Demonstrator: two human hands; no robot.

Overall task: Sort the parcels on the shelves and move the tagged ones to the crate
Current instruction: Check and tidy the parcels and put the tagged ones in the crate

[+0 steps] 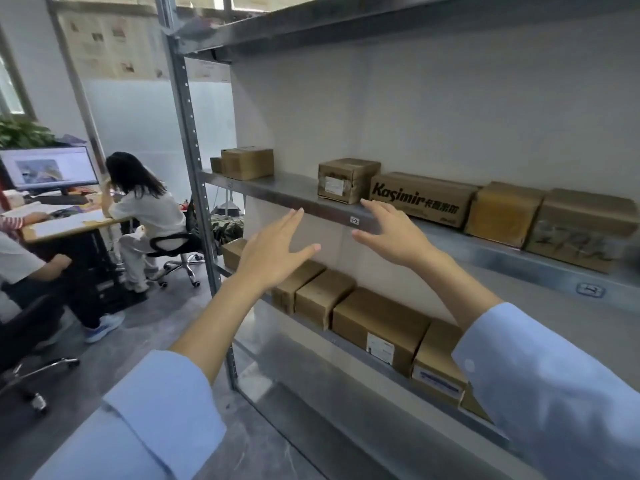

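A small cardboard parcel (346,180) with a white label on its front stands on the middle metal shelf (277,190). Both my hands are raised in front of that shelf, fingers spread and holding nothing. My left hand (273,249) hovers below and left of the parcel. My right hand (391,233) is just under it, fingertips near its lower right corner. To the right on the same shelf sit a long Kasimir box (422,199) and two more brown boxes (504,213). No crate is in view.
Two boxes (246,162) stand at the shelf's left end. The lower shelf holds a row of several boxes (377,327), some labelled. A steel upright (194,161) borders the shelves on the left. Beyond it, people sit at a desk (69,223) with a monitor and wheeled chairs.
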